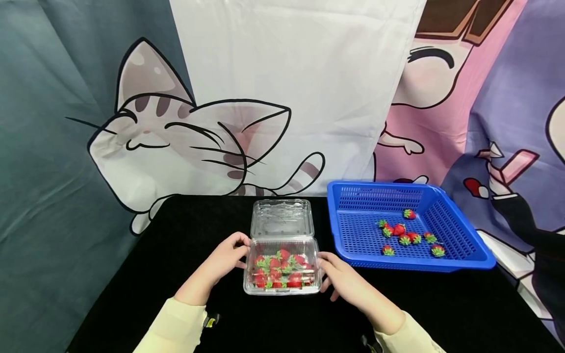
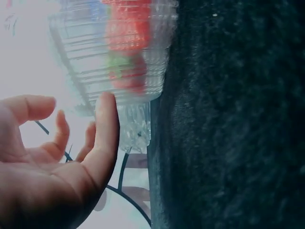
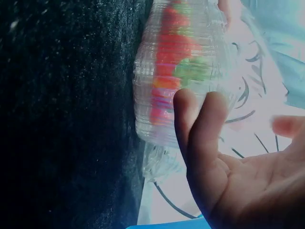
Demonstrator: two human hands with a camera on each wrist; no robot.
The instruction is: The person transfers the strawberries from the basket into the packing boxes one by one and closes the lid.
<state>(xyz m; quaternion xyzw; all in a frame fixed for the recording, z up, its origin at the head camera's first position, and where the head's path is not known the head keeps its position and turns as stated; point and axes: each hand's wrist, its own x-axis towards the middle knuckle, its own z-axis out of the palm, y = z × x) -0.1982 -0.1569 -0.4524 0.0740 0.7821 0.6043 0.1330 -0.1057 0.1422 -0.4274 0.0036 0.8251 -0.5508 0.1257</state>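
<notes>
A clear plastic clamshell box [image 1: 282,290] sits on the black-covered table, its near half filled with several red strawberries [image 1: 274,264] with green leaves. Its lid [image 1: 282,218] is folded back on the far side. At the box's left wall is my left hand [image 1: 226,257]; the left wrist view shows that hand [image 2: 62,167] with loosely bent fingers, one fingertip right at the ribbed wall. My right hand [image 1: 344,279] is at the right wall. In the right wrist view, two fingertips of the right hand [image 3: 248,176] meet that wall while the thumb stands apart.
To the right stands a blue plastic basket [image 1: 353,262] with slotted walls and several loose strawberries [image 1: 399,229] on its floor. Behind the table [image 1: 265,323] hangs a printed cloth [image 1: 300,63] with a cartoon cat.
</notes>
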